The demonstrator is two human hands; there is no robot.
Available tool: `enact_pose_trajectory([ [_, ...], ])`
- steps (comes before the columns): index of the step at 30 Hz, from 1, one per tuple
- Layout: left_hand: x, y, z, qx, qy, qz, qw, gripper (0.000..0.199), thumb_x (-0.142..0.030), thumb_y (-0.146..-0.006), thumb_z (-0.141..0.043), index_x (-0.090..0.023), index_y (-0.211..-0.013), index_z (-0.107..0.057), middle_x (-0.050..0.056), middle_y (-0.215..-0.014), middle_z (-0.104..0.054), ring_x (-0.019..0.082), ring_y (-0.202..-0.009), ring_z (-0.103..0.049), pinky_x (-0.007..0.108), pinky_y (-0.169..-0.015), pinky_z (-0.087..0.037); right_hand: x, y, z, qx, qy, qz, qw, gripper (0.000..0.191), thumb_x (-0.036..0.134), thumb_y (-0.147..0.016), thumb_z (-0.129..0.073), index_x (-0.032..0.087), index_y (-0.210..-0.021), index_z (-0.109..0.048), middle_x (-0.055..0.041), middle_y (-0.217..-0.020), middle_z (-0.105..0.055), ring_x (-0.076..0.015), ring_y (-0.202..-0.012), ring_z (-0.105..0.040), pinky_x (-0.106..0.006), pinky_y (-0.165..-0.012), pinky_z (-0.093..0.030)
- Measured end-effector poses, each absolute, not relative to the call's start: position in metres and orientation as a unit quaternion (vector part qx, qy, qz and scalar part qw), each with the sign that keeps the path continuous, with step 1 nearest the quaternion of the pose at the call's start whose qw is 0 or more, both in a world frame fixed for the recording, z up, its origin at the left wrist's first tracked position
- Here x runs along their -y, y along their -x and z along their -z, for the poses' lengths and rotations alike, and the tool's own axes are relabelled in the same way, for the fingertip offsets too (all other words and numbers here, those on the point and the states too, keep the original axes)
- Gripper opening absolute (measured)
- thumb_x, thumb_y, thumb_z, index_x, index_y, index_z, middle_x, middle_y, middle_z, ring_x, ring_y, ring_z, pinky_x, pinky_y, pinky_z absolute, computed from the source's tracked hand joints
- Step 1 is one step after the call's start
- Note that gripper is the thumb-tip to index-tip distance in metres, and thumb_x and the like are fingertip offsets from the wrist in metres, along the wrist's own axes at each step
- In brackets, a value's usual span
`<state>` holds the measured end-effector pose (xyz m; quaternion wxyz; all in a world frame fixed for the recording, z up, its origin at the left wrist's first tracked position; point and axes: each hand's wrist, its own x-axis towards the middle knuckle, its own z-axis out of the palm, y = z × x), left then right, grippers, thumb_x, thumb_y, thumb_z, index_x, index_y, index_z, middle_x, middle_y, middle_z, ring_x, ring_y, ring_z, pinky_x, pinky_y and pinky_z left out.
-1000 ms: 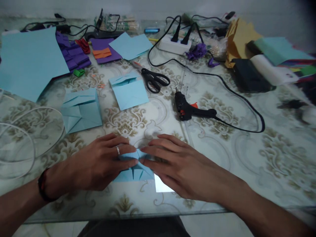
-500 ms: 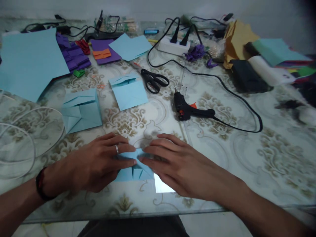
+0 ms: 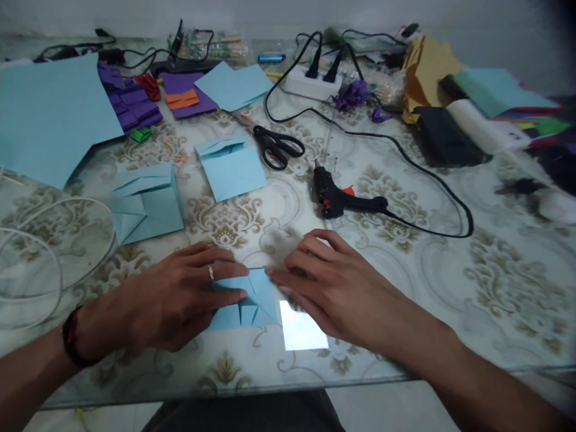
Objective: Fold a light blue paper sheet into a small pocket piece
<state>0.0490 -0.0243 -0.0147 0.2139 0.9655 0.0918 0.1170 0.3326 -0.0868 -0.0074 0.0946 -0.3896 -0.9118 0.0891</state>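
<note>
A folded light-blue paper (image 3: 263, 295) lies flat on the table near its front edge, with creases and small flaps at its middle. My left hand (image 3: 180, 294) covers its left part and holds it down, forefinger and thumb pressing on top. A ring and a dark wristband are on that hand and arm. At the paper's upper right edge is the fingertip of my right hand (image 3: 321, 282), whose fingers are loosely bent and apart, holding nothing. Beyond my hands stand two folded blue paper pieces, one boxy (image 3: 148, 204) and one flatter pocket (image 3: 234, 168).
Black-handled scissors (image 3: 278, 147) and a black glue gun (image 3: 346, 195) lie beyond my hands. The gun's cord loops rightward near a white power strip (image 3: 312, 83). Large blue sheets (image 3: 54, 114) lie at left beside a white cable (image 3: 58, 258). Bright light reflects off the tabletop (image 3: 360, 360).
My right hand has shifted right and slightly away from the folded paper's middle, uncovering its right side and more of the bright reflection. My left hand stays in place on the paper.
</note>
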Motion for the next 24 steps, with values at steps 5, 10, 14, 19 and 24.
enact_pose_trajectory([
  [5,0.0239,-0.0488,0.0141,-0.085,-0.968,-0.11,0.21,0.043,-0.008,-0.087,-0.056,-0.019,-0.126,-0.067,0.012,-0.137,-0.068,0.032,-0.127,-0.059,0.051,-0.102,-0.053,0.0857,-0.3331,0.0093,0.914,0.382,-0.09,0.107,0.028,0.019,-0.104,-0.049,0.014,-0.114,-0.075,-0.0083,-0.089,-0.071,-0.0264,-0.092,-0.057,-0.047,-0.096,-0.041],
  [10,0.0233,-0.0494,0.0158,-0.085,-0.968,-0.109,0.211,0.043,-0.008,-0.086,-0.055,-0.018,-0.126,-0.067,0.012,-0.138,-0.068,0.032,-0.127,-0.06,0.052,-0.101,-0.053,0.0851,-0.3298,0.011,0.913,0.38,-0.095,0.116,0.028,0.024,-0.105,-0.05,0.014,-0.118,-0.074,-0.0078,-0.09,-0.07,-0.0248,-0.09,-0.058,-0.044,-0.094,-0.043],
  [14,0.0251,-0.0514,0.014,-0.086,-0.964,-0.132,0.215,0.04,-0.009,-0.085,-0.056,-0.017,-0.122,-0.068,0.013,-0.13,-0.072,0.031,-0.12,-0.065,0.05,-0.099,-0.056,0.0856,-0.3277,0.0128,0.905,0.389,-0.118,0.125,0.027,0.026,-0.105,-0.052,0.016,-0.114,-0.075,-0.0074,-0.091,-0.071,-0.0241,-0.092,-0.059,-0.042,-0.093,-0.045],
  [19,0.028,-0.0548,0.0098,-0.09,-0.961,-0.15,0.215,0.032,-0.008,-0.086,-0.057,-0.015,-0.115,-0.069,0.014,-0.118,-0.076,0.028,-0.109,-0.07,0.047,-0.094,-0.059,0.0853,-0.3277,0.0134,0.896,0.403,-0.127,0.139,0.026,0.025,-0.105,-0.052,0.016,-0.107,-0.077,-0.0078,-0.09,-0.071,-0.0235,-0.09,-0.06,-0.041,-0.09,-0.046],
  [24,0.0281,-0.0558,0.0104,-0.095,-0.961,-0.143,0.215,0.033,-0.007,-0.088,-0.056,-0.011,-0.119,-0.066,0.015,-0.115,-0.076,0.029,-0.108,-0.07,0.047,-0.094,-0.059,0.0854,-0.3258,0.0138,0.914,0.361,-0.141,0.119,0.027,0.029,-0.105,-0.054,0.017,-0.117,-0.075,-0.0064,-0.088,-0.068,-0.0237,-0.088,-0.056,-0.039,-0.084,-0.044],
])
